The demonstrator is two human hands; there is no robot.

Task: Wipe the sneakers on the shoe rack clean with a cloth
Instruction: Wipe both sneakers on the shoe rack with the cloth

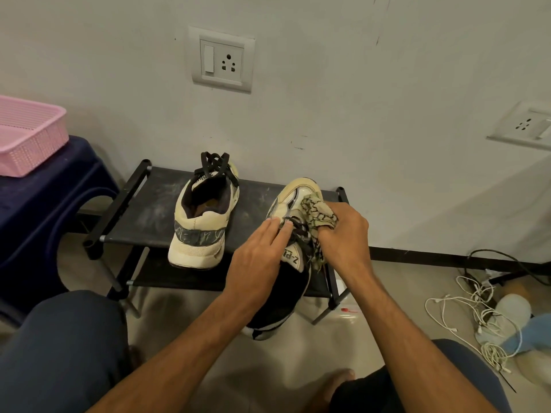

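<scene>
The sneaker (298, 192) tilts over the shoe rack's (140, 216) front right edge, toe toward the wall (357, 99). The left hand (256, 257) presses straight fingers on the laces. The right hand (343, 234) grips the bunched cloth (317, 211) at the toe. The sneaker is probably light, with a soft upper and stiff sole: hold it midfoot. The wall is close behind; open room lies toward the person.

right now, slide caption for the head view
Left hand steadies a cream sneaker at the shoe rack while the right hand holds a patterned cloth against its toe.
</scene>
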